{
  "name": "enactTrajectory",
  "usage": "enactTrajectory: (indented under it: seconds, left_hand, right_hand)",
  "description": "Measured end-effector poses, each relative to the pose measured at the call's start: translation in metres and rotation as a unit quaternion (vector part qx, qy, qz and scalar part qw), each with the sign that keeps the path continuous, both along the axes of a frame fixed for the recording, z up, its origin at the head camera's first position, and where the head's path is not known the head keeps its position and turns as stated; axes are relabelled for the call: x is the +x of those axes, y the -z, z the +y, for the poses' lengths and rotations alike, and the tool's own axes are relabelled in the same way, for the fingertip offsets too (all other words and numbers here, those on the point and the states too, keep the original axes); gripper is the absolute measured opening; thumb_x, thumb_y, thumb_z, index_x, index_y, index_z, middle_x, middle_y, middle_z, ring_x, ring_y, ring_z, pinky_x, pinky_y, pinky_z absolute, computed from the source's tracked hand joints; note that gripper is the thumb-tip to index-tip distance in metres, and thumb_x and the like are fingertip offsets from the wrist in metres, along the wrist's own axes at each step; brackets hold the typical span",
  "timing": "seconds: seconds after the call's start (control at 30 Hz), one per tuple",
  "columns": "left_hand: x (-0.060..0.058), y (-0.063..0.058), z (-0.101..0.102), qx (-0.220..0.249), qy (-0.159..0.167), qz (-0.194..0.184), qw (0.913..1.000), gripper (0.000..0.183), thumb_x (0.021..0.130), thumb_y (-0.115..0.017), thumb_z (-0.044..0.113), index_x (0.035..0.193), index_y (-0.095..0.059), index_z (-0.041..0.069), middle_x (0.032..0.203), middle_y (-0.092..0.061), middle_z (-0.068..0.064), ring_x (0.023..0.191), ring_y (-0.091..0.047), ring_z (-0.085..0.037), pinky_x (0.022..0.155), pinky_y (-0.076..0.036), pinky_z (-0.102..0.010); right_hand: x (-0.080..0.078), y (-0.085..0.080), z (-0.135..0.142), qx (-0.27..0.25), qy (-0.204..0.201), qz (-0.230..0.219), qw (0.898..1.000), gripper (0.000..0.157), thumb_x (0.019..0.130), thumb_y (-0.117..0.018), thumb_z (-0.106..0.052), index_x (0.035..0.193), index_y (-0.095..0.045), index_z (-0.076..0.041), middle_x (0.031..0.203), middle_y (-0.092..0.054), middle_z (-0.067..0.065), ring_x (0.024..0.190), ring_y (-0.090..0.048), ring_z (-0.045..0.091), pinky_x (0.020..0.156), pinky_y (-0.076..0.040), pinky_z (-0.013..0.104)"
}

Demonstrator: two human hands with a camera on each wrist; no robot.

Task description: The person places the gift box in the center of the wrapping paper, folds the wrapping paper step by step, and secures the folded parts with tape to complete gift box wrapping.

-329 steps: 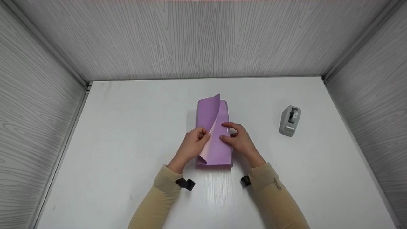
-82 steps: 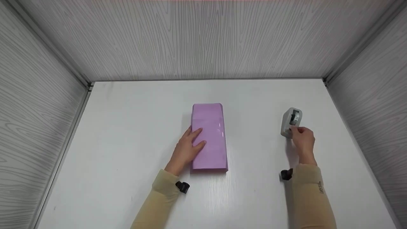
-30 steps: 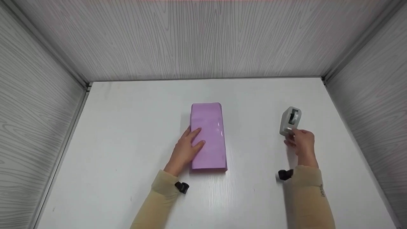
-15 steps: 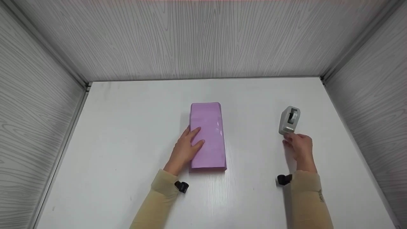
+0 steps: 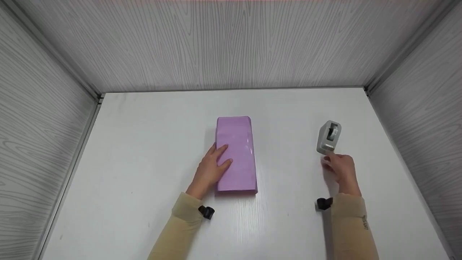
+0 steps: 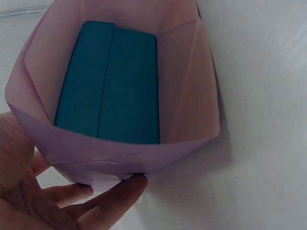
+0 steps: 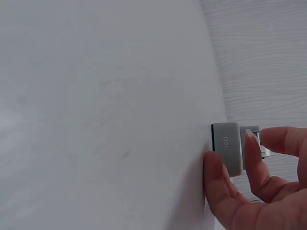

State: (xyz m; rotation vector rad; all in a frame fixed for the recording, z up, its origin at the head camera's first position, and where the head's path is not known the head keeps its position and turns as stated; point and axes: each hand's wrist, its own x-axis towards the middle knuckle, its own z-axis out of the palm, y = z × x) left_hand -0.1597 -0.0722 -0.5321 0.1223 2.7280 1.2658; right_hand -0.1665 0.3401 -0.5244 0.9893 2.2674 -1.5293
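Observation:
A long package in purple paper [image 5: 238, 159] lies mid-table. My left hand [image 5: 208, 170] rests along its left side, thumb and index finger spread on top. The left wrist view looks into its near end, where the paper wall [image 6: 108, 151] stands unfolded around a teal box [image 6: 127, 86]. My right hand [image 5: 342, 168] is at the front end of a grey tape dispenser [image 5: 328, 138]. In the right wrist view its thumb and index finger pinch a clear bit of tape [image 7: 266, 152] beside the dispenser body, with another finger touching the table.
The white table [image 5: 155, 144] is bordered by wood-grain panels [image 5: 231, 47] at the back and both sides. Both forearms come in from the front edge, black wrist cameras [image 5: 207, 212] at the cuffs.
Eleven seconds ago both hands were folding the purple paper, its flap raised; now it lies flat. My right hand has moved to the dispenser, lately drawing slightly toward me. The left stays put.

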Motion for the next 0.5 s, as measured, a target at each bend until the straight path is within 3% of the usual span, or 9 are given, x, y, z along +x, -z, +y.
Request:
enactTrajectory:
  seconds: [0.27, 0.5]
  left_hand:
    - [-0.0007, -0.0003, 0.0004, 0.001, 0.000, -0.002, 1.0000, 0.057, 0.094, -0.065, 0.035, 0.147, -0.048, 0.021, 0.158, -0.026, -0.016, 0.140, -0.032, -0.039, 0.108, -0.033, -0.053]
    - [-0.0008, -0.0004, 0.0011, -0.003, -0.001, 0.001, 1.0000, 0.057, 0.094, -0.065, 0.035, 0.147, -0.048, 0.020, 0.158, -0.027, -0.016, 0.139, -0.033, -0.039, 0.108, -0.034, -0.052]
  right_hand:
    - [-0.0046, -0.0001, 0.0011, 0.050, -0.016, 0.032, 0.998, 0.050, 0.098, -0.054, -0.028, 0.131, -0.053, 0.010, 0.108, -0.066, 0.011, 0.081, -0.064, 0.010, 0.077, -0.051, 0.027]
    - [-0.0096, -0.0018, 0.0043, 0.086, -0.027, 0.014, 0.996, 0.045, 0.100, -0.053, -0.026, 0.128, -0.055, 0.008, 0.107, -0.065, 0.012, 0.084, -0.063, 0.015, 0.075, -0.047, 0.031]
